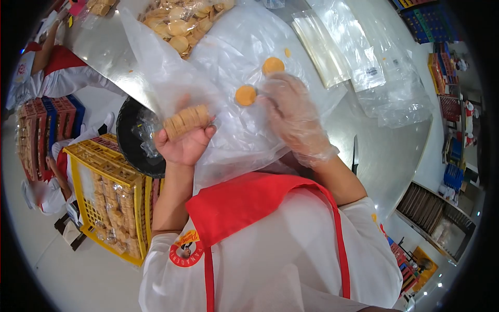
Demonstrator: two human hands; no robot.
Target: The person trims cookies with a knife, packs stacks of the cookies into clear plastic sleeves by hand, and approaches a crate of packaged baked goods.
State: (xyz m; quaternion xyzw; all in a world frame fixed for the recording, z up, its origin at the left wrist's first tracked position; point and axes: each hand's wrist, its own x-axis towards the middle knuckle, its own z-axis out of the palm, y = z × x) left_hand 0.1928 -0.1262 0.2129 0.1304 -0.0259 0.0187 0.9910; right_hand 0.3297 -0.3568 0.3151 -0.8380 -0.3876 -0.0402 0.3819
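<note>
A short row of round tan biscuits (186,120) lies in my bare left hand (184,145), its fingers curled around them. My right hand (293,114), in a clear plastic glove, is over the plastic sheet and blurred by motion; its fingertips reach beside two loose round biscuits, one (245,95) to the left and another (273,65) above. Whether it holds anything is unclear. Under both biscuits spreads a crumpled translucent plastic sheet (234,57). At the top, a clear bag (179,26) is full of round biscuits.
Clear empty bags (364,67) lie on the metal table (405,145), with a knife (355,155) near my right arm. A black bin (136,136) holding plastic stands left of the table, beside a yellow crate (106,166) of packed biscuits. Other people are at the far left.
</note>
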